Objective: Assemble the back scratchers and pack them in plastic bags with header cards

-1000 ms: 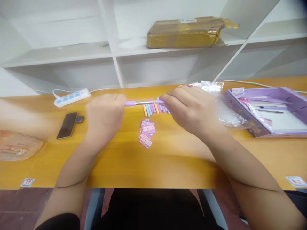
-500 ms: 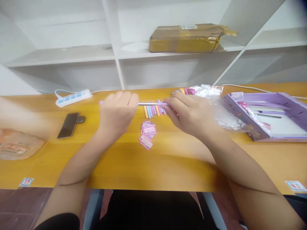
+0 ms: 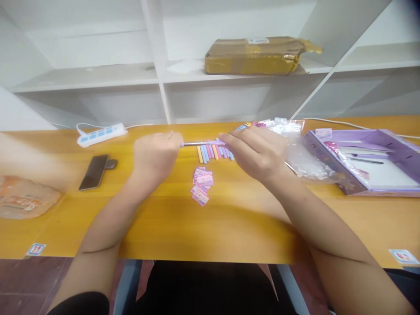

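Note:
Above the table, my left hand [image 3: 157, 155] is closed in a fist round one end of a thin rod [image 3: 196, 143] with a metal middle and purple parts at both sides. My right hand [image 3: 257, 151] pinches the purple part at the other end, so the rod lies level between both hands. How far it runs inside each hand is hidden. Just behind and below it, several pastel sticks [image 3: 210, 154] in yellow, blue, pink and purple lie in a row. Nearer to me is a loose pile of small pink printed cards [image 3: 201, 186].
To the right are crumpled clear plastic bags [image 3: 305, 159] and a purple box [image 3: 357, 186] holding thin tools. A phone [image 3: 94, 172], power strip [image 3: 101, 134] and orange package [image 3: 28, 197] lie left. A taped brown parcel [image 3: 252, 57] sits on the white shelf behind.
My left hand has turned and shifted slightly left, and the purple tip past its outer side no longer shows. My right hand has moved a little, uncovering more of the pastel sticks.

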`<state>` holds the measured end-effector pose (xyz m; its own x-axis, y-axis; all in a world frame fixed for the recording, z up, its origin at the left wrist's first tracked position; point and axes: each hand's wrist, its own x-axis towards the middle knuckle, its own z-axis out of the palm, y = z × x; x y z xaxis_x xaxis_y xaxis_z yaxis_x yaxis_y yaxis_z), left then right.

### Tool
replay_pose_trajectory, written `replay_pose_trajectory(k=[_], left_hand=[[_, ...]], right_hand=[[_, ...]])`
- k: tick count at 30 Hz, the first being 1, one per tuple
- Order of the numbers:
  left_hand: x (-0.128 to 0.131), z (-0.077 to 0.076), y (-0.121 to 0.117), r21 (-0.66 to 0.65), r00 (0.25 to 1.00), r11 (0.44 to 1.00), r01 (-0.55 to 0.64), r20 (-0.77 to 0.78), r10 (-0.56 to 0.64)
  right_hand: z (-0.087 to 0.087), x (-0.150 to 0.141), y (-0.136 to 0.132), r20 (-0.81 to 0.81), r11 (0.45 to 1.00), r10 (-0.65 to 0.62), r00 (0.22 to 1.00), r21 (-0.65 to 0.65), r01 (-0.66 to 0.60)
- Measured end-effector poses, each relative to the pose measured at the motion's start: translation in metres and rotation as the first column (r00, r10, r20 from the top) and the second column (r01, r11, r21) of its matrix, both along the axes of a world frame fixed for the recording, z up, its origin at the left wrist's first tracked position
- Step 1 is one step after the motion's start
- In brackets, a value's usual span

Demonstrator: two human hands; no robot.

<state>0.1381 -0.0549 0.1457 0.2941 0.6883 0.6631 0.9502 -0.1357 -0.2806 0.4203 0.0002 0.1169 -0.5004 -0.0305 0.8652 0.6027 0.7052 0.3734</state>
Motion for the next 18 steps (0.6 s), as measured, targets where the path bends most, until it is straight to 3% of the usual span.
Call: replay_pose_trajectory(k=[3, 7, 11, 15, 18], left_hand=[[0.000, 0.000, 0.001, 0.014, 1.000, 1.000, 0.006, 0.002, -0.006], [-0.001, -0.002, 0.005, -0.018, 0.999, 0.999, 0.034, 0.037, -0.034], [-0.012, 0.000, 0.015, -0.086, 0.996, 0.996, 0.015, 0.093, -0.007], [-0.030, 0.018, 0.026, -0.118, 0.974, 0.988, -0.096, 0.194, 0.118], [-0.054, 0.039, 0.032, -0.181, 0.900, 0.943, -0.279, 0.292, 0.322]], right_hand=[[-0.009, 0.004, 0.008, -0.001, 0.998, -0.053, 0.999, -0.019, 0.053], [-0.020, 0.012, 0.016, 0.065, 0.969, -0.184, 0.981, -0.158, 0.192], [-0.018, 0.029, 0.028, 0.067, 0.941, -0.224, 0.972, -0.246, 0.233], [-0.006, 0.066, 0.065, -0.088, 0.966, -0.192, 0.978, -0.195, 0.172], [0.001, 0.114, 0.101, -0.237, 0.968, -0.250, 0.939, -0.086, 0.236]])
